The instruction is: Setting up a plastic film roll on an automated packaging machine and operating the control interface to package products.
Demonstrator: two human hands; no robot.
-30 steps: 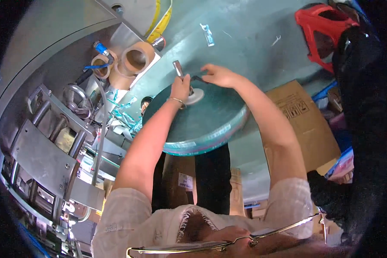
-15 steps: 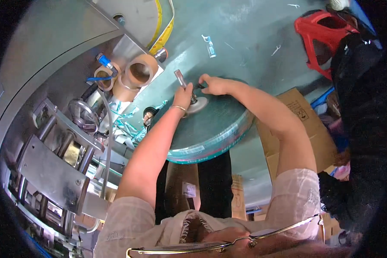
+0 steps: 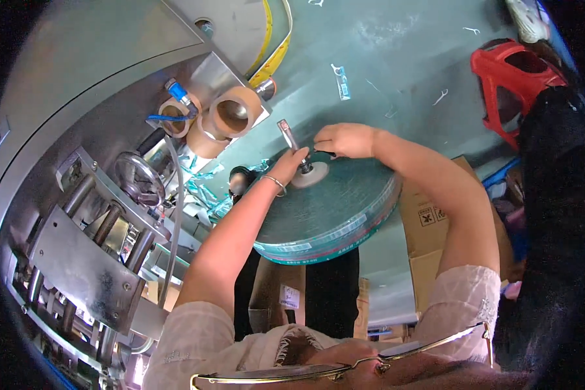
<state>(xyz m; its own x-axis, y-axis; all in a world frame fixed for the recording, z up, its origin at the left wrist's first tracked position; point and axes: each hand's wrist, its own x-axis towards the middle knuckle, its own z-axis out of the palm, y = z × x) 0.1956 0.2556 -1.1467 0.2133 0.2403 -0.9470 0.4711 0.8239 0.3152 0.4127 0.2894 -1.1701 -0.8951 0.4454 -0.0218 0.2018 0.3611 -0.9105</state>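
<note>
In the head view, the green roll [image 3: 344, 195] lies in front of the person, broad face up, over the legs. The left hand [image 3: 290, 165] closes around the metal shaft [image 3: 286, 132] by the pale hub [image 3: 311, 176]. The right hand [image 3: 350, 140] has fingers curled over a small dark piece [image 3: 325, 154] beside the shaft; whether it pinches it, I cannot tell. The step in hand looks like work on the shaft fitting; the next move seems to call for a steady left grip and precise right fingertips.
</note>
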